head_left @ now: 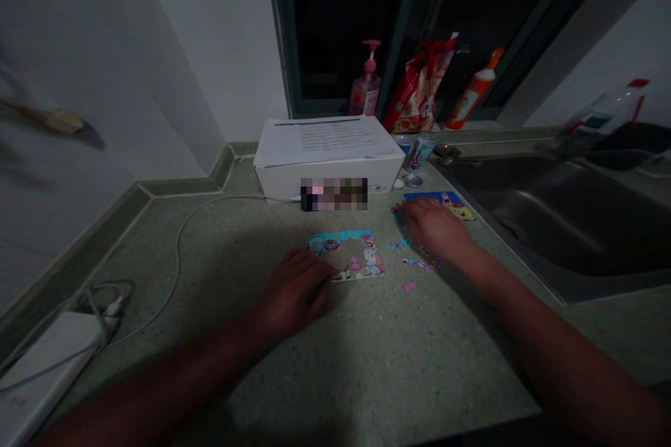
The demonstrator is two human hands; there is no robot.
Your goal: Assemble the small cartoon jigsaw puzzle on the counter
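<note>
A partly filled jigsaw puzzle (371, 256) lies on the counter, its border pieces in place around a gap in the middle. My left hand (298, 290) rests at its lower left corner, thumb apart from the fingers, touching the edge. To the right, my right hand (435, 223) reaches over loose puzzle pieces (394, 211), its fingers bent down and drawn together; anything between the fingertips is hidden. Partly under that hand is a blue and yellow picture card (462, 211). More loose pieces (416, 264) lie below the right wrist, and a single pink piece (409, 287) sits nearer me.
A white box (283, 178) with a printed sheet (330, 140) stands behind the puzzle. Beside it are a can (419, 152) and a metal sink (556, 223). A pump bottle (365, 92) and red bag (419, 87) stand by the window. A white cable (177, 244) crosses the left side.
</note>
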